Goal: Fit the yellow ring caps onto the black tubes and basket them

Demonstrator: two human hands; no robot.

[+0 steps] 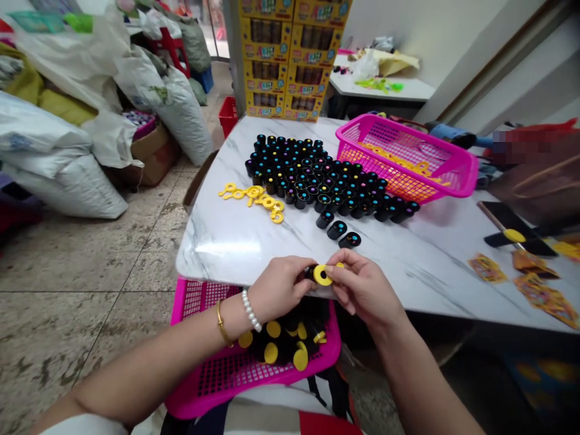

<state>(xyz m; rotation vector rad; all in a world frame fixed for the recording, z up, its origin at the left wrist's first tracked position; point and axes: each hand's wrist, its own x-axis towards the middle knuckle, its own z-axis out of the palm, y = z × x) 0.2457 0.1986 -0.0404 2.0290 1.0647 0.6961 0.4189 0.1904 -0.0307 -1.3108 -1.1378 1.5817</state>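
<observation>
Between my hands, over the table's front edge, is a small black cup [309, 272] with a yellow plastic ring [322, 275] at its end. My left hand [283, 279], wearing a pearl bracelet, is closed around the black cup. The fingers of my right hand [362, 281] pinch the yellow ring, which has a small tab. Three black cups [338, 229] stand just beyond my hands. Behind them is a dense group of black cups [312, 175] with coloured dots inside. Loose yellow rings [256, 194] lie left of that group.
A pink basket [403, 151] holding yellow rings stands on the table's right. Another pink basket [217, 374], with black and yellow pieces, is below my arms. Yellow boxes [290, 60] are stacked behind. Wrappers [544, 296] lie at right; white sacks [67, 169] fill the left floor.
</observation>
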